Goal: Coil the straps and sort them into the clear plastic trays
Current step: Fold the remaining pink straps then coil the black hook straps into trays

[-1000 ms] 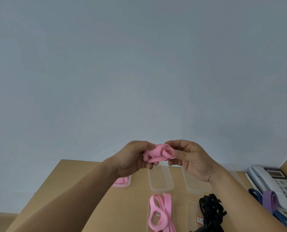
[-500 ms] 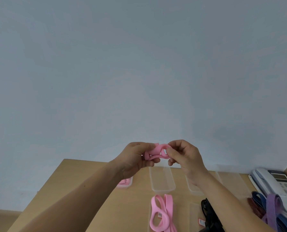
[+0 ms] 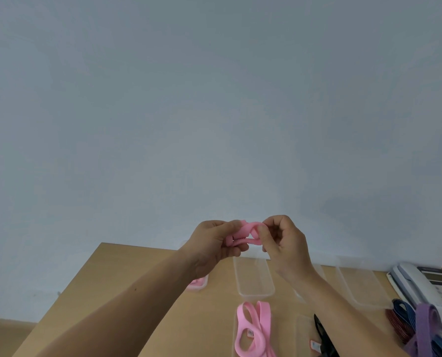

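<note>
Evidently the task is at an early stage. A pink strap [image 3: 245,237] is held up above the far edge of the counter [image 3: 127,264], clear of its surface. It is gripped from both sides: the fingers of the left hand [image 3: 212,244] are curled round its left loops, and those of the right hand [image 3: 284,243] are pinched on its right end. The strap is bunched into a few small loops between the two hands. It is judged to be nearly coiled, but it is not yet placed in any tray.

Of what is done, little is shown. Something pink is seen in the far-left tray [image 3: 203,284] at the far edge, mostly hidden behind the left forearm. It is taken for a strap already sorted, though how many lie there cannot be told. The middle tray [image 3: 253,278] beside it holds nothing, and neither does the right-hand tray [image 3: 356,284] further along the same edge.

Much more is left. Loose pink straps [image 3: 250,328] lie uncoiled at the near edge, with a black strap [image 3: 325,342] just beside them. Toward the right edge a dark red strap [image 3: 395,322], a blue strap [image 3: 402,309] and a purple strap [image 3: 424,323] are heaped against a telephone [image 3: 418,282]. None of these is coiled or sorted.
</note>
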Motion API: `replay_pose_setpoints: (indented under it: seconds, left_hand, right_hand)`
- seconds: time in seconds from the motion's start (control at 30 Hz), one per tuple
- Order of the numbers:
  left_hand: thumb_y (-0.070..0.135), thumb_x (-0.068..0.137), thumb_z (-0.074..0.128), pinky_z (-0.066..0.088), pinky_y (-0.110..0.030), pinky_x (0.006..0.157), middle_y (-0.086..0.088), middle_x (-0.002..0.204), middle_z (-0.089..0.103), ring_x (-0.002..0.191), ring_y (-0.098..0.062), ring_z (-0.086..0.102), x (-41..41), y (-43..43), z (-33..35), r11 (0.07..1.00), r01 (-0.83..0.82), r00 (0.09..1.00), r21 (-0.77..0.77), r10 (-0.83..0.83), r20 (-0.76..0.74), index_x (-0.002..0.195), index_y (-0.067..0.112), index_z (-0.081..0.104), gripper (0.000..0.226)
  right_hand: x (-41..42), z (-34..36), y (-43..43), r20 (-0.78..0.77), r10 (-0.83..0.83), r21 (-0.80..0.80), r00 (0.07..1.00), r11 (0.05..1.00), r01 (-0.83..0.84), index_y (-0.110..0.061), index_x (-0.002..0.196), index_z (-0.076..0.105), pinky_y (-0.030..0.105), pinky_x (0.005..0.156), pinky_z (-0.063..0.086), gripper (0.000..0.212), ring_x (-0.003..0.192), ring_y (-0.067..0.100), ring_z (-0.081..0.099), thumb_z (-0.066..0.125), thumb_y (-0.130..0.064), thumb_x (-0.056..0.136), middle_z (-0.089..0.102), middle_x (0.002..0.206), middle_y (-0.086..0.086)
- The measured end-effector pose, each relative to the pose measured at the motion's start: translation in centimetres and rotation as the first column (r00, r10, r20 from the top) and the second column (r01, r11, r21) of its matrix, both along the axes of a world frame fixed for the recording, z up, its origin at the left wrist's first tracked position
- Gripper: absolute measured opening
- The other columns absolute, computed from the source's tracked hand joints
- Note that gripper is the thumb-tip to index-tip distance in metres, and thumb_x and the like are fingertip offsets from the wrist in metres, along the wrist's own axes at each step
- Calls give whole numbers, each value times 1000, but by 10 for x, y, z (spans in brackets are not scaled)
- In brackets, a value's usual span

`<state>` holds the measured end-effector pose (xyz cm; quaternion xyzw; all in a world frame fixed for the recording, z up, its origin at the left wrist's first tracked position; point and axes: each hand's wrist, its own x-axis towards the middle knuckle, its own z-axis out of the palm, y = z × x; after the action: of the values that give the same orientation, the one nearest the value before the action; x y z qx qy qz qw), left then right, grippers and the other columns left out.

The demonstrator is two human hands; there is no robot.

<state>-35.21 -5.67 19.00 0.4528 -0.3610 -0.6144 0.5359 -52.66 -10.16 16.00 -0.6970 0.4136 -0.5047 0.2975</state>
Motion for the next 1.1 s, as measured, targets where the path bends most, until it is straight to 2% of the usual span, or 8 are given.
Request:
replay_pose_setpoints:
  seconds: [0.1, 0.23, 0.3, 0.5, 0.6, 0.77, 0.9, 1.1]
  left_hand:
    - [18, 94, 65, 56, -26, 60, -12, 77, 69, 71, -24, 67, 7, -1, 0, 998, 55, 998, -14, -55, 23, 82, 1, 75, 24]
    - [19, 96, 61, 55, -25, 62, -16, 88, 70, 75, -23, 67, 22, -1, -1, 982, 182, 983, -44, -180, 35, 105, -7, 70, 29]
    - [18, 98, 57, 54, -25, 61, -16, 87, 69, 73, -22, 65, 27, -2, -2, 973, 224, 974, -56, -225, 2, 105, -8, 70, 30]
    - [18, 98, 57, 55, -27, 58, -20, 91, 68, 71, -25, 64, 41, -7, -7, 979, 200, 974, -34, -203, -96, 111, -11, 67, 34]
    - [18, 96, 60, 55, -27, 58, -21, 92, 67, 71, -26, 64, 48, -8, -9, 983, 185, 980, -15, -185, -69, 111, -13, 66, 35]
    - [17, 97, 59, 54, -27, 58, -22, 93, 69, 71, -27, 65, 52, -9, -11, 985, 172, 985, 5, -172, -6, 109, -11, 68, 31]
    - [16, 97, 58, 55, -28, 58, -24, 95, 69, 68, -27, 66, 54, -10, -6, 986, 166, 986, 4, -166, -10, 110, -10, 68, 30]
    - [17, 98, 54, 54, -28, 54, -24, 95, 63, 64, -27, 64, 51, -7, -4, 973, 229, 967, 32, -223, -121, 119, -13, 61, 37]
  right_hand:
    - [1, 4, -3, 2, 66, 130, 998, 989, -66, -19, 88, 64, 24, 60, 54, 5, 61, 16, 67, 66, -20, 93, 70, 78, -6]
    - [2, 8, 0, 133, 157, 244, 979, 952, -185, -14, 93, 68, 22, 66, 56, 3, 72, 18, 71, 67, -16, 92, 73, 84, 0]
    - [8, 10, 3, 186, 159, 259, 970, 944, -205, -13, 97, 68, 22, 69, 57, 9, 78, 19, 72, 68, -19, 91, 74, 89, 2]
    - [21, 14, 6, 195, 147, 303, 970, 931, -202, -21, 114, 63, 27, 70, 59, 20, 72, 28, 73, 62, -14, 95, 74, 89, 6]
    - [24, 14, 7, 101, 169, 334, 980, 922, -194, -18, 105, 71, 27, 70, 59, 13, 71, 24, 71, 62, -18, 96, 76, 87, 4]
    - [31, 12, 12, 86, 148, 291, 985, 942, -167, -14, 100, 72, 18, 62, 52, 12, 62, 13, 65, 61, -16, 97, 73, 76, 0]
    - [33, 14, 17, 200, 144, 256, 969, 947, -194, -12, 98, 72, 18, 61, 51, 12, 59, 14, 61, 61, -14, 95, 71, 76, 4]
    - [34, 16, 23, 355, 166, 290, 920, 916, -277, -1, 99, 68, 32, 63, 50, 18, 59, 21, 55, 51, -7, 99, 67, 77, 9]
